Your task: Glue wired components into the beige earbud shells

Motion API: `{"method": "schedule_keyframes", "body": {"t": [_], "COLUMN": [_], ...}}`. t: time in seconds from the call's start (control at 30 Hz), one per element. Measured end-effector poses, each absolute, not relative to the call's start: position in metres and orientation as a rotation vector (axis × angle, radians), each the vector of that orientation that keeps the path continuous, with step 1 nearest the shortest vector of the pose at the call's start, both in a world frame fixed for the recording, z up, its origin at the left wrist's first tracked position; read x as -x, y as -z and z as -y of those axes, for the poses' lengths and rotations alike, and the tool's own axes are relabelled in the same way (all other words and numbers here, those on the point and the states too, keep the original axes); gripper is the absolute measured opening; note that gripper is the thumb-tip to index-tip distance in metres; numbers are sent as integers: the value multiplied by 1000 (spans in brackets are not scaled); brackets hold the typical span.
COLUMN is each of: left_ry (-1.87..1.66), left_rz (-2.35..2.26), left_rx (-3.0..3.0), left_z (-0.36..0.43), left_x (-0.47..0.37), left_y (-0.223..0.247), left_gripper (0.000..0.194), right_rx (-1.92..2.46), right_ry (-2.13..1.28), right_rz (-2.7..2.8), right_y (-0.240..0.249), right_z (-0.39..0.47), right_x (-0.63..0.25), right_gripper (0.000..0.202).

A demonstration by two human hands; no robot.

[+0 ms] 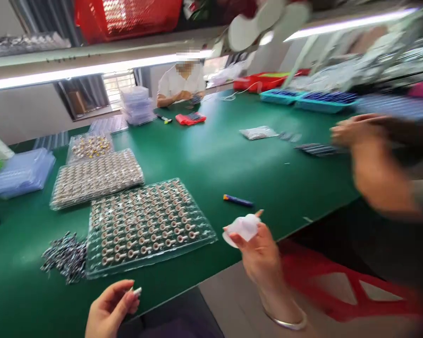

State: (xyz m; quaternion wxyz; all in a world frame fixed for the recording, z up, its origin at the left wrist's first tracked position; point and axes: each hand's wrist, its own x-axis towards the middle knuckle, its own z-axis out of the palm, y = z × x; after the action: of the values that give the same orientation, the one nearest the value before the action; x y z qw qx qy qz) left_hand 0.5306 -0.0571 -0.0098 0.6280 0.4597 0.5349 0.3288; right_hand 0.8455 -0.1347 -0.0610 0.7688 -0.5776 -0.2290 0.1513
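Observation:
My left hand (111, 307), low in the view, pinches a small white piece (137, 291) between thumb and fingertips; its exact kind is too small to tell. In my right hand (262, 258) is a soft, thin white sheet (246, 227), like a folded wipe or piece of paper, gripped between thumb and fingers above the table edge. A clear plastic tray (206, 230) with rows of small ring-ended white parts lies between and beyond my hands. Left of that tray is a heap of small dark, slender parts (65, 257). A blue and orange tube (238, 201) rests just beyond my right hand.
The green table (183, 155) also bears a second filled tray (98, 176), stacked plastic trays (21, 172), a plastic bag (259, 133) and blue baskets (326, 102). A co-worker's hands (359, 131) are at the right; another person (182, 84) sits opposite. A red stool (348, 286) stands below.

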Motion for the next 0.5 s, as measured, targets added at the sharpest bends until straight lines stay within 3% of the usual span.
{"method": "schedule_keyframes", "body": {"t": [0.2, 0.5], "left_ry": [-670, -752], "left_rz": [-1134, -1108], "left_rx": [-1008, -938], "left_z": [66, 72], "left_x": [-528, -533], "left_y": [10, 9], "left_gripper": [34, 27], "right_rx": [1190, 1167], "right_ry": [-560, -989], "right_rz": [382, 796], "right_y": [51, 65], "right_z": [149, 159], "right_x": [-810, -748], "right_gripper": [49, 40]}}
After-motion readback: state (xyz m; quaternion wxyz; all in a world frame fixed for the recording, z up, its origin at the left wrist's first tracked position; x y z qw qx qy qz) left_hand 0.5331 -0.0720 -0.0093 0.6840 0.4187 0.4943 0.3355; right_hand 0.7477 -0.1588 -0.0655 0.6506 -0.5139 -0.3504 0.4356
